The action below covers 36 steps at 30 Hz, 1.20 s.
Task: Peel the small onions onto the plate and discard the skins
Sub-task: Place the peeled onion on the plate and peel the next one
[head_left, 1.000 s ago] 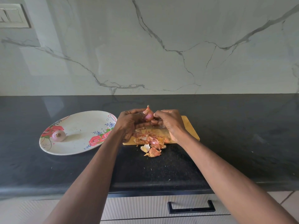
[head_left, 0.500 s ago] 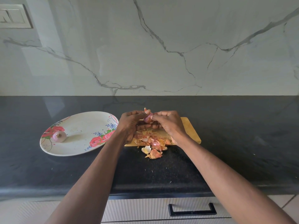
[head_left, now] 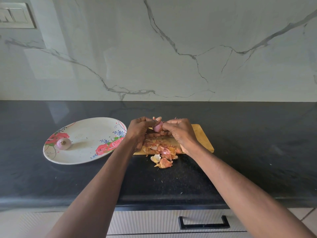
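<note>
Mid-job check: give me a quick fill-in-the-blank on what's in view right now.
1. Both hands hold one small ____ above the cutting board.
2. The plate carries ____ peeled onion.
3. The loose skins spill off the board's near edge onto the ____.

Missing words: onion; one; counter

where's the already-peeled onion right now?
Head view: the peeled onion lies on the left end of the floral plate, left of the cutting board and both hands.
</note>
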Available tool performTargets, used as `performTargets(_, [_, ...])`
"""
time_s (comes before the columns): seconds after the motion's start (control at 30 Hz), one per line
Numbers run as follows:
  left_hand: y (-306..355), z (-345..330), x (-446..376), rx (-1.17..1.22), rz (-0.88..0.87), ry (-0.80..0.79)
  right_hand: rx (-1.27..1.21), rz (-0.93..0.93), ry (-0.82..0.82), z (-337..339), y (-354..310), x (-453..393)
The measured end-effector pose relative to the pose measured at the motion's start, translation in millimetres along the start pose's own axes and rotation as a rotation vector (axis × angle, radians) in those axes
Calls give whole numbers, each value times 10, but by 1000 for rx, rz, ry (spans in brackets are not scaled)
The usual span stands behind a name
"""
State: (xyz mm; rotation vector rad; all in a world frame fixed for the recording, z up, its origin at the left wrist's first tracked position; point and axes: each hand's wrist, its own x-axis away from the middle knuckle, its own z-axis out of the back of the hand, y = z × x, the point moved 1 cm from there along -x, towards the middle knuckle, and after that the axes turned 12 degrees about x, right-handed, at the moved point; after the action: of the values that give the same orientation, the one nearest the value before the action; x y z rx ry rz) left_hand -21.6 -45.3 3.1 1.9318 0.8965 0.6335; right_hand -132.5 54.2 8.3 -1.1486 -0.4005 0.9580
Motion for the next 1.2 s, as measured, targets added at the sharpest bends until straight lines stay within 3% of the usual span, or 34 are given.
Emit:
performTargets(0.23, [-31,44,-48,-93,-8,13,35,-30,-2,-32,50,-76])
performTargets(1.0, [3,9,29,-17,42,-15,6,-33,61,-15,108,-94])
performTargets(1.1, [3,12,17,27,42,-4,-185,-118,-4,-5,88,-117])
performTargets(1.2, [2,12,2,90,13,41,-304,-116,35,40,40,-91])
